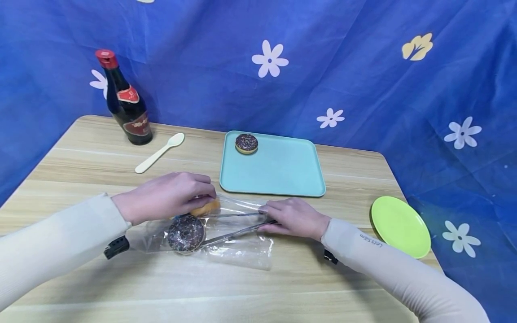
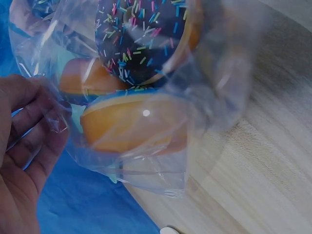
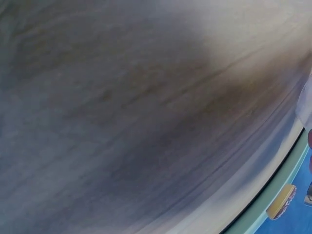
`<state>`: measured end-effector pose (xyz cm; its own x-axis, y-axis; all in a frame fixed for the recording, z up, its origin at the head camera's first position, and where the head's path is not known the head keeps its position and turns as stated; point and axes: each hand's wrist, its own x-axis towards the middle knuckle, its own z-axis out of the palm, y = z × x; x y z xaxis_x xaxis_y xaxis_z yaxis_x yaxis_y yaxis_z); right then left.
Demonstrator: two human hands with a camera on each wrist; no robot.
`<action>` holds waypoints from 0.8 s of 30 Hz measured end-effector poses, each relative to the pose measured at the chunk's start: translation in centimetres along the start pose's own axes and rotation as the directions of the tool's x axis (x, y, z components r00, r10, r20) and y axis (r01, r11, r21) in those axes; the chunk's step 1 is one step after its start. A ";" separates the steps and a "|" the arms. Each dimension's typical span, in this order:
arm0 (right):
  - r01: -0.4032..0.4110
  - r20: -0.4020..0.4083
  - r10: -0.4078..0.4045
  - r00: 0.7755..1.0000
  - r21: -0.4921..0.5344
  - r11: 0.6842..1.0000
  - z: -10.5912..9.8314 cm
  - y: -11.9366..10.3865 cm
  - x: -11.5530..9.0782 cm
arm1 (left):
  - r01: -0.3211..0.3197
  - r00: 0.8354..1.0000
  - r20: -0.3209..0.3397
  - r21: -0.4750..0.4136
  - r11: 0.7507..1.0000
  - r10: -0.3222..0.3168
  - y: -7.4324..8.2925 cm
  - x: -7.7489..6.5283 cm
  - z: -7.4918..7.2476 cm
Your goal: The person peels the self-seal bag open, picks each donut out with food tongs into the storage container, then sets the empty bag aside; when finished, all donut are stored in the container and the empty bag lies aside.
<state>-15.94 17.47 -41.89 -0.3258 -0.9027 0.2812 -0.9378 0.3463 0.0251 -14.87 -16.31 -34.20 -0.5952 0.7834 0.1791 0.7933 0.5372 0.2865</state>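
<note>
A clear plastic bag [image 1: 242,258] lies on the table between the hands. Inside it, a chocolate doughnut with colored sprinkles [image 1: 186,233] rests beside a tan doughnut with blue icing [image 2: 136,124]; another tan piece shows behind them in the left wrist view. My left hand [image 1: 173,195] holds the bag's plastic at its far side, fingers curled over the tan doughnut. My right hand [image 1: 296,218] grips metal tongs [image 1: 238,233] at the bag's right end. The tongs' arms spread apart and reach into the bag, one ending at the chocolate doughnut's edge.
Behind the bag stands a light blue tray [image 1: 278,166] with another chocolate sprinkled doughnut [image 1: 246,143] at its back left. A dark bottle with a red cap [image 1: 127,105] and a cream spoon [image 1: 159,153] are at back left. A green plate [image 1: 400,226] sits at the right edge.
</note>
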 end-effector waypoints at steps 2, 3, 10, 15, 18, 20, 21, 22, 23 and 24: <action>0.000 0.001 0.000 1.000 -0.003 1.000 0.1 -0.1 0.1 | 0.003 1.000 0.000 0.003 1.000 -0.003 0.0 0.0 0.1; 0.001 0.001 -0.001 1.000 -0.004 1.000 0.1 -0.1 0.1 | -0.001 1.000 -0.001 0.002 1.000 0.001 0.0 0.0 0.1; 0.007 0.010 -0.007 1.000 0.017 1.000 0.2 -0.2 0.5 | 0.007 1.000 0.003 0.000 1.000 -0.007 0.0 0.1 0.1; 0.009 0.012 -0.009 1.000 0.025 1.000 0.2 -0.2 0.5 | -0.001 1.000 -0.001 -0.006 1.000 0.001 0.0 0.1 0.0; 0.006 0.016 -0.007 1.000 0.045 0.999 0.0 -0.3 0.5 | -0.014 1.000 -0.007 -0.011 1.000 0.014 -0.2 0.1 0.0; 0.004 0.018 -0.005 1.000 0.057 0.998 -0.1 -0.3 0.4 | -0.021 1.000 -0.009 -0.012 1.000 0.021 -0.3 0.1 0.0; 0.002 0.020 -0.003 1.000 0.064 0.998 -0.1 -0.3 0.3 | -0.023 1.000 -0.009 -0.013 1.000 0.023 -0.3 0.1 0.0; -0.001 0.024 -0.001 1.000 0.071 0.997 -0.2 -0.3 0.3 | -0.026 1.000 -0.008 -0.015 1.000 0.026 -0.4 0.1 0.0; -0.005 0.028 0.003 1.000 0.080 0.997 -0.3 -0.3 0.2 | -0.027 1.000 -0.008 -0.015 1.000 0.027 -0.4 0.1 0.0; -0.009 0.031 0.007 0.999 0.087 0.996 -0.4 -0.3 0.1 | -0.027 1.000 -0.006 -0.016 1.000 0.027 -0.4 0.0 0.0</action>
<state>-15.61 17.34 -41.52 -0.3355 -0.9078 0.2516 -0.9416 0.3312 -0.0606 -15.23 -16.50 -34.32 -0.5745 0.7955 0.1928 0.8069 0.5109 0.2964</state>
